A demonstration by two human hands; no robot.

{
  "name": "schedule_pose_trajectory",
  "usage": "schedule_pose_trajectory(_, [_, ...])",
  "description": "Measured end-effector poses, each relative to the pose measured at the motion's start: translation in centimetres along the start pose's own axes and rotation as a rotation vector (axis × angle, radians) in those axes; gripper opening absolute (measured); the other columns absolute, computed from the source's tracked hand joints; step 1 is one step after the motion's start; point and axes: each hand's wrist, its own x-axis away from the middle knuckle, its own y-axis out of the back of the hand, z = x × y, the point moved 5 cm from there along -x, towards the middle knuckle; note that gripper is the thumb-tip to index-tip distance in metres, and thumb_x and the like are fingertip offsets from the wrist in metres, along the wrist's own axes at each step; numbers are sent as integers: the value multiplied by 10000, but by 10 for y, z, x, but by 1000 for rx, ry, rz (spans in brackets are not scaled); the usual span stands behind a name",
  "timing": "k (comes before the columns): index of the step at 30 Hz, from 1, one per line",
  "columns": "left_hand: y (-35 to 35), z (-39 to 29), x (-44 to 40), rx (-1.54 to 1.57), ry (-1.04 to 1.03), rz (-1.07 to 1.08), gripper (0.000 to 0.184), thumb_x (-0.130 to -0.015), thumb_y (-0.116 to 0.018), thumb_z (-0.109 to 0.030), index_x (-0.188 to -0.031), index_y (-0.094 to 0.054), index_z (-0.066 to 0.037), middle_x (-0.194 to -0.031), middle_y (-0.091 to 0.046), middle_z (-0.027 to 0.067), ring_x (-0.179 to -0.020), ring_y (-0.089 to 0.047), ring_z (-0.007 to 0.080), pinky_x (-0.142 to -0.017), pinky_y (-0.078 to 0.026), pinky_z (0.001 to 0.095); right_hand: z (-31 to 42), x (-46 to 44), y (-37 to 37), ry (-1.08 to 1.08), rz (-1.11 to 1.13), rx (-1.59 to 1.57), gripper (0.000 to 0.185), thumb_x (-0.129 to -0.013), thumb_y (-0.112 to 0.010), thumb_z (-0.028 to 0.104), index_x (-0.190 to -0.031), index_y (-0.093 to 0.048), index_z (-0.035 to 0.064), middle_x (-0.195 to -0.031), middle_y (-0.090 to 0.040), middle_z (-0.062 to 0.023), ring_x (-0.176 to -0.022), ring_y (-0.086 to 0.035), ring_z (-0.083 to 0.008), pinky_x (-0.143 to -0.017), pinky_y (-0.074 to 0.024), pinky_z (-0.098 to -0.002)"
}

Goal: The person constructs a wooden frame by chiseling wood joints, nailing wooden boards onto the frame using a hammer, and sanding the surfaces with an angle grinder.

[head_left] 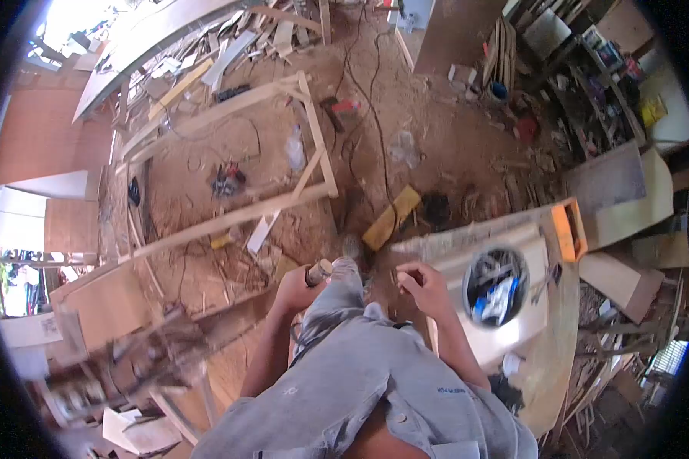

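My left hand (292, 291) is closed around a wooden handle (319, 272) with a pale round end. The rest of that tool is hidden, so I cannot tell its kind. My right hand (429, 292) has its fingers curled in, thumb near the fingertips; what it may hold is too small to make out. It hangs just left of a workbench (547, 367). On that bench a round grey bucket (469, 279) holds metal tools and a blue-and-white packet (497, 300). Both hands are in front of my body, apart from each other.
A wooden frame (321, 157) stands on the dirt floor to the left, with a red-and-black power tool (228, 179) inside its outline. A yellow board (392, 217) lies ahead, crossed by a cable. An orange-edged piece (565, 231) stands at the bench's far corner. Scrap wood (279, 34) is piled behind.
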Motion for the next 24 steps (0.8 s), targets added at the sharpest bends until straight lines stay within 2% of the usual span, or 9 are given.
schedule_pose_trajectory(2, [20, 8, -58, -68, 12, 7, 515, -834, -801, -463, -1064, -736, -8, -954, -738, 269, -958, -717, 458, -805, -557, 495, 10, -52, 20, -83, -83, 91, 215, -987, -712, 168, -1129, -730, 8, -894, -736, -52, -802, -677, -90, -738, -549, -278])
schedule_pose_trajectory(3, [37, -2, -78, -136, 112, 56, 537, -830, -794, -493, -1061, -735, -11, -955, -733, 275, -950, -716, 460, -789, -554, 511, 13, -77, 29, 11, -143, 118, 218, -989, -707, 180, -1119, -731, 7, -848, -726, -41, -760, -669, -86, -710, -544, -270])
schedule_pose_trajectory(7, [95, -25, -163, -68, 107, 34, 550, -822, -817, -490, -1080, -734, -12, -955, -737, 271, -933, -722, 451, -787, -555, 505, 68, -156, 55, -47, -188, 22, 214, -1025, -688, 152, -1173, -689, -3, -869, -696, -28, -752, -656, -89, -687, -549, -254])
schedule_pose_trajectory(12, [156, -73, -242, -28, 110, -28, 530, -836, -831, -470, -1092, -737, -16, -978, -748, 249, -944, -727, 429, -812, -556, 476, 114, -251, 66, -67, -152, -4, 195, -1023, -688, 145, -1154, -684, 1, -882, -699, -31, -752, -652, -88, -682, -549, -253])
schedule_pose_trajectory(18, [197, -71, -372, 4, 65, -175, 531, -876, -825, -392, -1194, -667, 2, -968, -736, 250, -906, -718, 419, -806, -546, 467, 156, -418, 62, -51, -74, -5, 219, -1012, -698, 162, -1145, -691, -12, -876, -703, -40, -738, -648, -91, -670, -519, -243])
schedule_pose_trajectory(19, [211, -89, -399, 75, 60, -176, 457, -937, -752, -337, -1212, -628, 7, -958, -732, 212, -880, -715, 343, -790, -542, 424, 159, -448, 61, -67, -44, -12, 221, -1009, -700, 161, -1146, -692, -12, -873, -703, -41, -735, -647, -93, -671, -520, -244])
schedule_pose_trajectory(22, [231, -75, -503, 422, 56, -247, 348, -991, -658, -261, -1218, -605, -3, -975, -703, 121, -890, -663, 219, -779, -525, 376, 170, -554, 73, -98, 21, -12, 229, -1003, -707, 162, -1152, -693, -12, -864, -698, -41, -728, -642, -96, -672, -522, -249])
schedule_pose_trajectory(23, [237, -66, -542, 454, 97, -177, 303, -1019, -577, -197, -1263, -594, -18, -1024, -663, 44, -934, -599, 142, -804, -512, 332, 173, -595, 80, -101, 26, -1, 232, -1003, -708, 163, -1154, -692, -12, -861, -696, -40, -727, -641, -97, -671, -523, -250])
schedule_pose_trajectory(24, [251, -97, -576, 526, 120, -205, 302, -1052, -575, -229, -1260, -606, -12, -1033, -637, 20, -940, -589, 130, -826, -498, 285, 175, -636, 87, -101, 35, 8, 234, -1002, -709, 164, -1156, -692, -12, -859, -693, -38, -726, -640, -98, -671, -523, -252])
